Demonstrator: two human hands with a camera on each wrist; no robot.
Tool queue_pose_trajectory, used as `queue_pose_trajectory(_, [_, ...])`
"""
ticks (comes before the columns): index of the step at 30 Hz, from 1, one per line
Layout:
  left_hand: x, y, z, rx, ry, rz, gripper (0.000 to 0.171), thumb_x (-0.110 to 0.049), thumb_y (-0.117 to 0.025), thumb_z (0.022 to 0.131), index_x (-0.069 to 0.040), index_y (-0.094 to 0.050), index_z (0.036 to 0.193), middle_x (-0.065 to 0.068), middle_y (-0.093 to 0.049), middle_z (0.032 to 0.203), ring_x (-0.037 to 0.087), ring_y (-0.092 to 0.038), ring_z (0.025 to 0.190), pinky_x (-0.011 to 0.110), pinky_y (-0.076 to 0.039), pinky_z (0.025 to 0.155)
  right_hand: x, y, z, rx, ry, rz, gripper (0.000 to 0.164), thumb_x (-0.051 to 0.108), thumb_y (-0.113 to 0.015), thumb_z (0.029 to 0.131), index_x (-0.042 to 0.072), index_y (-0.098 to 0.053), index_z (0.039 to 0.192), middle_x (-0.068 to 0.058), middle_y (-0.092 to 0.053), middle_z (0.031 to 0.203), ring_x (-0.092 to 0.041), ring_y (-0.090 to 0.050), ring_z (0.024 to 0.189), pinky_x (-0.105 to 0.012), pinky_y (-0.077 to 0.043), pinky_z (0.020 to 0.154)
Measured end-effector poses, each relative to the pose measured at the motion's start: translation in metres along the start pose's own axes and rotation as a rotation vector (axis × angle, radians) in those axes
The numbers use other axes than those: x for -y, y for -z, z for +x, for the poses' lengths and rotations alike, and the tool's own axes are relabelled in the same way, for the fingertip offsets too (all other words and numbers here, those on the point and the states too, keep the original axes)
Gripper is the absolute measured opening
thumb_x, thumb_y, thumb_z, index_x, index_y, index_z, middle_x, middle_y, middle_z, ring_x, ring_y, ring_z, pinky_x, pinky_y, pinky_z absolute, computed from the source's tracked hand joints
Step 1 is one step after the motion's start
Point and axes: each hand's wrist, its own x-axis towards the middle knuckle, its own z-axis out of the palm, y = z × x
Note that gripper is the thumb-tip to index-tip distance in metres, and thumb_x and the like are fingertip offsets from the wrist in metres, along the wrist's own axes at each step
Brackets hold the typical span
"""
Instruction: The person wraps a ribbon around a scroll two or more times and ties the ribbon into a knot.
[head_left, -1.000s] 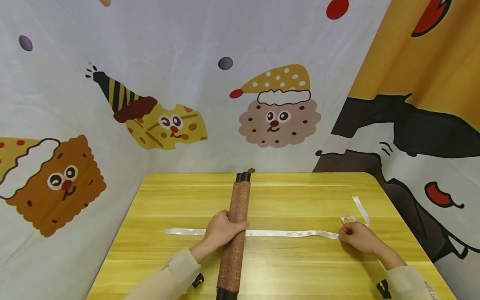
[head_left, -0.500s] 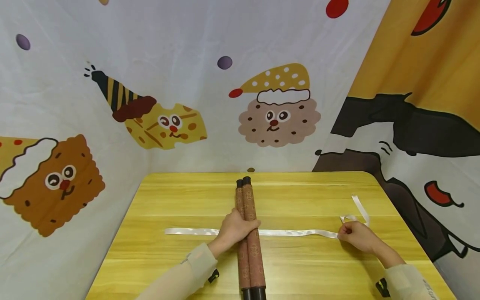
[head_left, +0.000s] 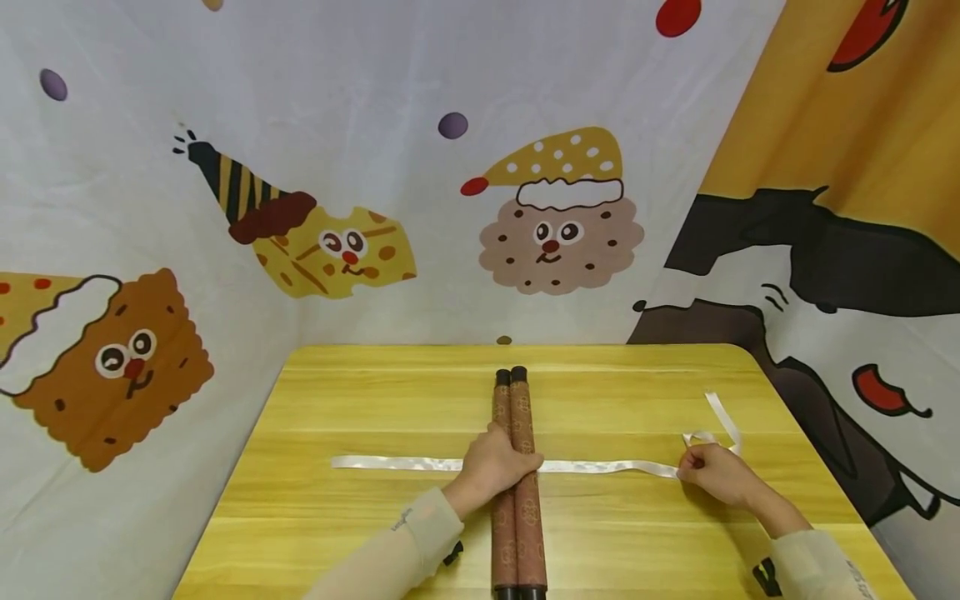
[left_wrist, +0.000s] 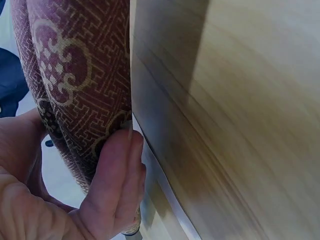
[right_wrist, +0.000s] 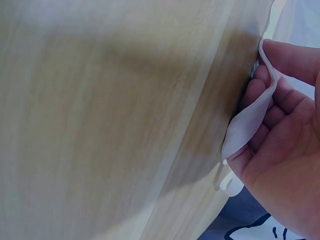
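Two rolled scrolls (head_left: pixel 529 521), covered in brown patterned brocade with black end knobs, lie side by side lengthwise across a white satin ribbon (head_left: pixel 600 467). My left hand (head_left: pixel 491 462) grips both rolls around their middle, thumb over the top. In the left wrist view the brocade (left_wrist: pixel 75 65) fills the space above the fingers, which curl under the roll close over the tabletop. To the right, my right hand (head_left: pixel 716 477) pinches the ribbon between thumb and fingers. The right wrist view shows the ribbon (right_wrist: pixel 250 120) running from the pinch down across the curled fingers.
The wooden table (head_left: pixel 360 533) has rounded back corners. Beyond my right hand, the loose ribbon tail (head_left: pixel 723 417) bends toward the back. A cartoon-printed cloth (head_left: pixel 420 317) hangs behind and beside the table.
My left hand has carried the scrolls to the right along the ribbon, and their far ends have swung from leaning right to leaning slightly left. The right hand has stayed in place.
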Motion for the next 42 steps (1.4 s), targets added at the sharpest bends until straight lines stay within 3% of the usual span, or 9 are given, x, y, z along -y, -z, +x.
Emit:
queue_pose_trajectory(4, [-0.003, -0.005, 0.001, -0.012, -0.007, 0.027, 0.09, -0.043, -0.077, 0.066, 0.015, -0.04, 0.125, 0.01, -0.056, 0.072, 0.018, -0.056, 0.052, 0.028, -0.046, 0.038, -0.001, -0.002, 0.0, -0.008, 0.004, -0.013, 0.011, 0.019, -0.068, 0.085, 0.014, -0.062, 0.077, 0.005, -0.054, 0.068, -0.008, -0.046, 0.06, -0.023, -0.038, 0.056])
queue_pose_trajectory(9, [-0.004, -0.008, 0.002, -0.022, -0.009, 0.086, 0.106, -0.043, -0.076, 0.066, 0.019, -0.027, 0.136, 0.014, -0.059, 0.075, 0.019, -0.057, 0.054, 0.029, -0.046, 0.04, -0.002, -0.004, -0.001, -0.021, 0.001, -0.015, 0.012, 0.02, -0.069, 0.084, 0.014, -0.061, 0.076, 0.004, -0.054, 0.068, -0.008, -0.045, 0.059, -0.023, -0.037, 0.055])
queue_pose_trajectory(15, [0.0, -0.014, 0.004, -0.019, 0.005, 0.151, 0.113, -0.042, -0.076, 0.064, 0.016, -0.018, 0.141, 0.016, -0.06, 0.073, 0.021, -0.056, 0.054, 0.032, -0.046, 0.042, -0.003, -0.005, -0.002, -0.031, -0.003, -0.034, 0.012, 0.02, -0.069, 0.083, 0.015, -0.06, 0.076, 0.005, -0.054, 0.068, -0.008, -0.045, 0.059, -0.023, -0.037, 0.055])
queue_pose_trajectory(22, [0.001, -0.018, 0.005, -0.033, 0.011, 0.172, 0.105, -0.042, -0.08, 0.06, 0.011, -0.026, 0.133, 0.011, -0.055, 0.068, 0.022, -0.054, 0.053, 0.033, -0.044, 0.042, -0.006, -0.006, 0.0, -0.043, 0.004, -0.059, 0.012, 0.02, -0.068, 0.083, 0.017, -0.059, 0.075, 0.007, -0.053, 0.067, -0.008, -0.046, 0.06, -0.023, -0.037, 0.055])
queue_pose_trajectory(31, [-0.004, -0.024, 0.007, -0.055, -0.005, 0.274, 0.116, -0.047, -0.08, 0.061, 0.015, -0.02, 0.138, 0.014, -0.06, 0.073, 0.024, -0.058, 0.062, 0.035, -0.048, 0.051, -0.008, -0.005, 0.0, -0.035, 0.003, -0.061, 0.013, 0.021, -0.068, 0.084, 0.017, -0.059, 0.076, 0.006, -0.053, 0.068, -0.009, -0.046, 0.06, -0.023, -0.037, 0.056])
queue_pose_trajectory(36, [-0.003, -0.024, 0.005, -0.06, -0.029, 0.341, 0.113, -0.057, -0.075, 0.068, 0.015, -0.022, 0.139, 0.015, -0.061, 0.069, 0.025, -0.058, 0.057, 0.035, -0.047, 0.047, -0.007, -0.005, 0.0, -0.032, 0.01, -0.059, 0.013, 0.021, -0.068, 0.084, 0.017, -0.059, 0.076, 0.006, -0.052, 0.067, -0.008, -0.045, 0.059, -0.023, -0.036, 0.055])
queue_pose_trajectory(42, [0.009, -0.009, 0.008, -0.139, -0.124, 0.497, 0.081, -0.067, -0.053, 0.082, 0.006, -0.051, 0.118, 0.009, -0.058, 0.067, 0.024, -0.056, 0.055, 0.038, -0.043, 0.047, -0.006, -0.005, 0.002, -0.04, 0.016, -0.066, 0.013, 0.022, -0.068, 0.084, 0.018, -0.059, 0.075, 0.007, -0.053, 0.067, -0.008, -0.045, 0.059, -0.023, -0.036, 0.056])
